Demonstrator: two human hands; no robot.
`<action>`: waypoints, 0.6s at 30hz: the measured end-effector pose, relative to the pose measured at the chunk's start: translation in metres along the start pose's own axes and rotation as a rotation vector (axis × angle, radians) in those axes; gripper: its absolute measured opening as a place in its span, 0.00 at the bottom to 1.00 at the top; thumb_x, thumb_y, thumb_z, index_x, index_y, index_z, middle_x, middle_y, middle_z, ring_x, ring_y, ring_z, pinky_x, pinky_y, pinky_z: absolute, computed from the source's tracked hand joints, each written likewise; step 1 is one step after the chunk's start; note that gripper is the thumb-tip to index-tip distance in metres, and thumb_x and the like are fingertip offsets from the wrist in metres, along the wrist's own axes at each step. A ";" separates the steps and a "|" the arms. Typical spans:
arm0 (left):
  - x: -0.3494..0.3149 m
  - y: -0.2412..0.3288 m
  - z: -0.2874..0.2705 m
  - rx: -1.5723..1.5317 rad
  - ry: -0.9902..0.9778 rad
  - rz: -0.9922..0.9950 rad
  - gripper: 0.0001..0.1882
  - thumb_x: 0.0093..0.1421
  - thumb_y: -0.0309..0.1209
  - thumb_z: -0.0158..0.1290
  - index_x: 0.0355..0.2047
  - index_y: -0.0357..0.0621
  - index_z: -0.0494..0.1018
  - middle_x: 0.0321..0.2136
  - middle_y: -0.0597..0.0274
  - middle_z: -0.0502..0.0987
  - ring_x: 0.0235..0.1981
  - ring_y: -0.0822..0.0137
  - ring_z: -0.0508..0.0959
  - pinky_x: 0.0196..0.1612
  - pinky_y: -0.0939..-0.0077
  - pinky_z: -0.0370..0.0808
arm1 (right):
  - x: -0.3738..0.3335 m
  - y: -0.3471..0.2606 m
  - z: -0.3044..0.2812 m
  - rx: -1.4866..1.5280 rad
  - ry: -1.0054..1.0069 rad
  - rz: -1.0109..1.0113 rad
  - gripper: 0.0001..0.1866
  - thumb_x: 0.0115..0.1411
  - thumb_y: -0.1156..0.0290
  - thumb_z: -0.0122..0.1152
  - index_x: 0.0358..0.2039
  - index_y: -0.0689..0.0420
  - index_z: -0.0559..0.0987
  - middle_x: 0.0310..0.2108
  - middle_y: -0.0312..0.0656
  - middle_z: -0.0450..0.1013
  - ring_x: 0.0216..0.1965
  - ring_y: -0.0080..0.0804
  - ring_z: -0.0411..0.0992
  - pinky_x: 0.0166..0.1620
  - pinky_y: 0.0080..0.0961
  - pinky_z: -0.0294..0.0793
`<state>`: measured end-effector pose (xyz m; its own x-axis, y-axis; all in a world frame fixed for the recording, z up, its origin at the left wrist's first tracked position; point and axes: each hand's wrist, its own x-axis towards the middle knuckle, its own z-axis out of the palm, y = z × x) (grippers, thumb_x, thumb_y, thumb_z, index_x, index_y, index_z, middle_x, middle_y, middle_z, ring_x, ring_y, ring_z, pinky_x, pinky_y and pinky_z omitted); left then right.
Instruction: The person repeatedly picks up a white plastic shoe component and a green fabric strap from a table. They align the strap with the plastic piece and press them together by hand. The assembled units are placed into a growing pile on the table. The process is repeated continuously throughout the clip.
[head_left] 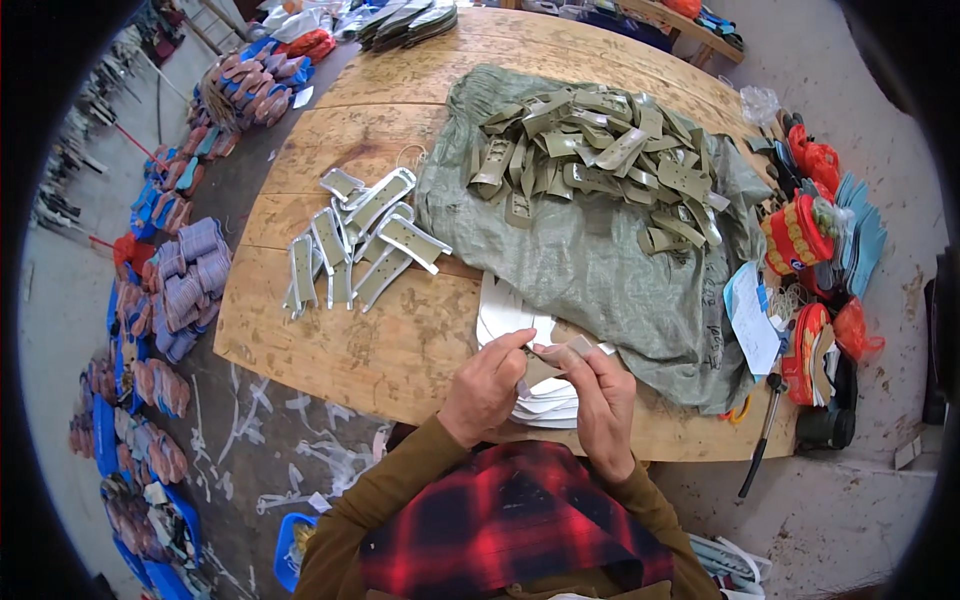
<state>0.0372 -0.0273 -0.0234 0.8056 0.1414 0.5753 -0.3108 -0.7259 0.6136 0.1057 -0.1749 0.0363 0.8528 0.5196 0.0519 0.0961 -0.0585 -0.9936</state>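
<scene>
Close in front of me, an olive-grey cut piece (541, 371) is pinched between both hands. My left hand (486, 388) is closed, its thumb and forefinger meeting at the piece's far end. The fingers of my right hand (600, 402) are bent closed over its right side, and they hide part of it. Below the hands lies a stack of white, sole-shaped sheets (548, 411) near the table's front edge. To the left, several olive pieces with white edging (385, 198) lie loosely overlapped.
A wooden table (390, 345) carries a green woven sack (480, 230) with a heap of olive pieces (610, 140). Dark sheets (408, 22) lie at the far edge. Shoe-part bundles (190, 270) line the left floor; a black-handled tool (765, 430) leans at the right edge.
</scene>
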 end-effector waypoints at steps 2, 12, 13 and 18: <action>0.001 0.000 0.002 0.019 -0.015 -0.007 0.14 0.51 0.18 0.51 0.39 0.39 0.65 0.45 0.47 0.75 0.43 0.48 0.78 0.43 0.62 0.78 | -0.002 -0.005 -0.001 0.074 0.032 0.066 0.12 0.67 0.73 0.49 0.41 0.64 0.81 0.30 0.37 0.75 0.30 0.18 0.68 0.34 0.16 0.67; 0.006 0.007 -0.011 -0.148 -0.191 -0.399 0.13 0.61 0.27 0.52 0.44 0.37 0.67 0.34 0.48 0.76 0.37 0.46 0.79 0.38 0.61 0.76 | 0.022 -0.004 -0.031 0.111 0.067 0.041 0.14 0.68 0.71 0.49 0.47 0.67 0.77 0.36 0.41 0.77 0.33 0.22 0.72 0.40 0.18 0.71; 0.009 0.011 -0.013 -0.210 -0.257 -0.480 0.13 0.63 0.29 0.51 0.46 0.36 0.67 0.33 0.47 0.77 0.36 0.46 0.79 0.38 0.61 0.75 | 0.029 0.012 -0.036 0.102 -0.165 0.058 0.12 0.65 0.73 0.53 0.42 0.68 0.79 0.32 0.39 0.75 0.31 0.21 0.70 0.37 0.18 0.70; 0.015 0.020 -0.024 -0.483 -0.424 -0.548 0.19 0.65 0.37 0.49 0.52 0.39 0.67 0.33 0.44 0.78 0.37 0.48 0.80 0.39 0.62 0.75 | 0.029 0.033 -0.028 0.395 -0.364 0.199 0.07 0.62 0.76 0.57 0.33 0.67 0.80 0.25 0.35 0.70 0.25 0.18 0.68 0.30 0.17 0.66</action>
<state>0.0311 -0.0235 0.0111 0.9964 0.0549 -0.0639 0.0756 -0.2471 0.9660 0.1479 -0.1862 0.0077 0.5964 0.7953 -0.1087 -0.3072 0.1011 -0.9463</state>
